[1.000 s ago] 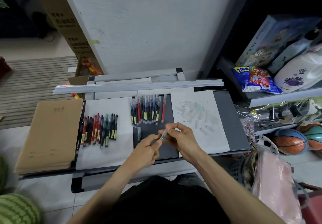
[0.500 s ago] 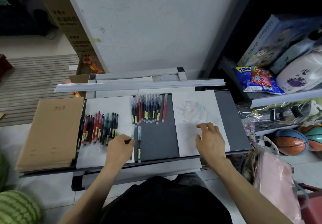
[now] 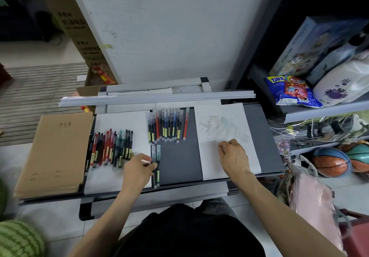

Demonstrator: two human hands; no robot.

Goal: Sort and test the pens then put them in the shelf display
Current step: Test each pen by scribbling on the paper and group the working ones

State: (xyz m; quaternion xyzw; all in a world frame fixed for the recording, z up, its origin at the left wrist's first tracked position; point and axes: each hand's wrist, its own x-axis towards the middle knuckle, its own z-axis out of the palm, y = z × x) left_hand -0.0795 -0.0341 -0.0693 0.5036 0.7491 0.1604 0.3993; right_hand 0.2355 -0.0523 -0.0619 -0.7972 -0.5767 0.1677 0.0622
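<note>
The pen [image 3: 153, 154] lies on the dark board [image 3: 179, 163], right at the edge of the white sheet [image 3: 119, 123] and close to the near rim, touching or almost touching a second pen [image 3: 158, 157] of the same kind. The left hand [image 3: 137, 170] has its thumb and curled fingertips on the lower part of the barrel. It looks like a light pinch, probably to line the pen up with its neighbour. The long axis of both pens runs from the person straight away, with the clear cap at the far end and the yellow label toward the near end, parallel to the row of capped pens [image 3: 167, 126] just beyond them. I think these two begin a new group of the same sort, kept apart from the row. Further left, on the white sheet, lies a looser bunch of red and dark pens [image 3: 111, 147], and beside it a stack of brown notebooks [image 3: 54, 151]. To the right, the right hand [image 3: 233, 157] rests with bent fingers on the test paper [image 3: 223, 125], which carries pale scribbles, likely to keep it flat. Whether it holds anything I cannot tell.
</note>
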